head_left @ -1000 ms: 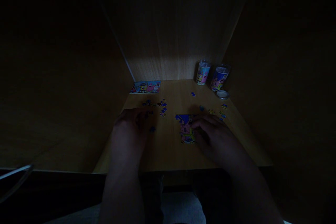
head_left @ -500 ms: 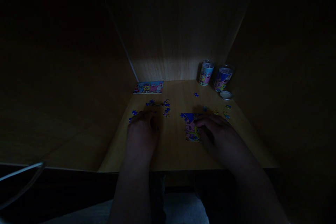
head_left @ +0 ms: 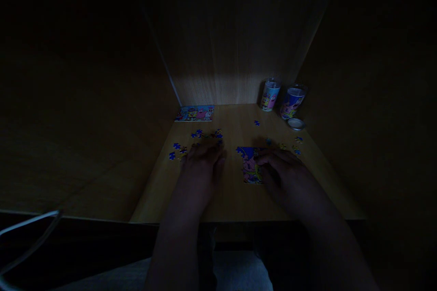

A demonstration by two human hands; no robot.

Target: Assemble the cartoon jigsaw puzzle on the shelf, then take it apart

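The light is dim. My left hand (head_left: 203, 163) is over the loose jigsaw pieces (head_left: 197, 133), fingers reaching forward and thumb apart from them; its fingertips are dark and hard to make out. Several blue and yellow pieces lie around it, among them a blue piece (head_left: 172, 156) on its left. A partly joined jigsaw puzzle (head_left: 249, 163), blue, pink and yellow, lies flat in front of me. My right hand (head_left: 282, 166) covers its right side, with bent fingers and thumb closed at the puzzle. Whatever is under that palm is hidden.
A cartoon picture card (head_left: 194, 113) lies at the back left. Two printed clear-topped canisters (head_left: 269, 95) stand at the back right, a round lid (head_left: 296, 123) before them. Stray pieces (head_left: 296, 149) lie right of the puzzle. Wooden panels enclose the desk; a white cable (head_left: 30, 222) hangs at lower left.
My left hand has moved right and slightly forward, over the right part of the loose pieces, uncovering some on the left. My right hand stays at the puzzle.
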